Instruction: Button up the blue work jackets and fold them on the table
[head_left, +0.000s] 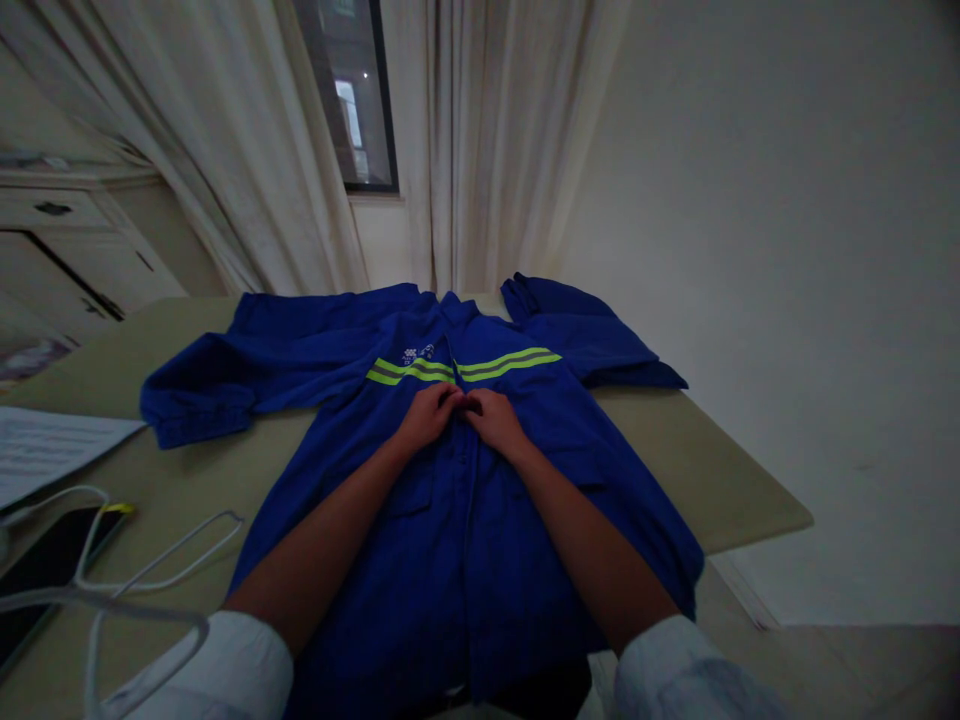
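Note:
A blue work jacket (pixel 540 440) lies front side up, its sleeves spread to both sides and its lower edge hanging toward me. Yellow-green bands with a grey stripe run across its chest, and a small white logo sits above the left band. At the front opening, just under the bands, my left hand (pixel 431 415) pinches the placket edge. Right beside it, my right hand (pixel 491 418) is closed on the other edge, fingertips meeting the left ones. Whatever small piece lies between the fingertips is hidden.
The jacket rests on a beige table (pixel 720 490). At left are a printed sheet (pixel 60 450), a dark phone (pixel 52 570) and a looped white cable (pixel 172 570). Behind stand pale curtains (pixel 495 140) and a white cabinet (pixel 75 240); a wall (pixel 787 250) rises at right.

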